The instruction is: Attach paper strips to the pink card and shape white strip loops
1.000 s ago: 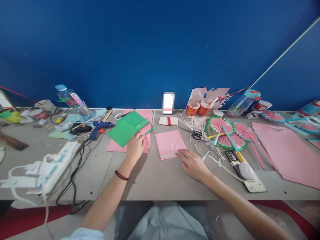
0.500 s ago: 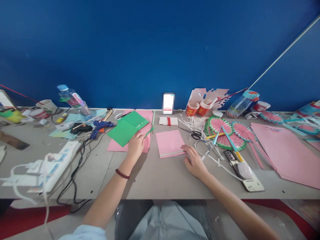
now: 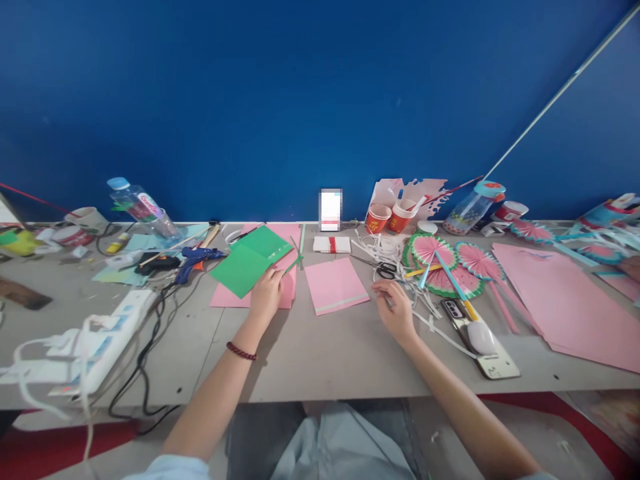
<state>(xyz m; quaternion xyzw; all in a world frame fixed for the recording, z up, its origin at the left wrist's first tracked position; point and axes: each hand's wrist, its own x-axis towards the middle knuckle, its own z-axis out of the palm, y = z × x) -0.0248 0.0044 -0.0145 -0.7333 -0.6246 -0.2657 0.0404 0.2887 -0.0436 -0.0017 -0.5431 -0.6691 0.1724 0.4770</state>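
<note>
My left hand [image 3: 266,293], palm down with curled fingers, rests at the lower right edge of a green paper sheet [image 3: 245,263]. A thin green paper strip [image 3: 293,265] reaches out from its fingertips; the grip itself is partly hidden. Under the green sheet lie pink paper sheets [image 3: 225,298]. A pink paper square [image 3: 336,283] with a pale green strip along its near edge lies between my hands. Just right of that square is my right hand [image 3: 396,310], fingers loosely bent and apart, holding nothing.
Scissors [image 3: 387,270], tangled white strips and pink-green paper fans [image 3: 434,253] lie to the right, near a phone [image 3: 493,357] and pink sheets [image 3: 575,300]. Leftward are a blue glue gun [image 3: 193,262], power strip [image 3: 117,333] and leaning bottle [image 3: 145,207]. Another person's hand [image 3: 633,268] shows far right.
My right hand has come off the pink square's right corner and moved slightly right. The left hand stays by the green sheet. The whole view has shifted a little.
</note>
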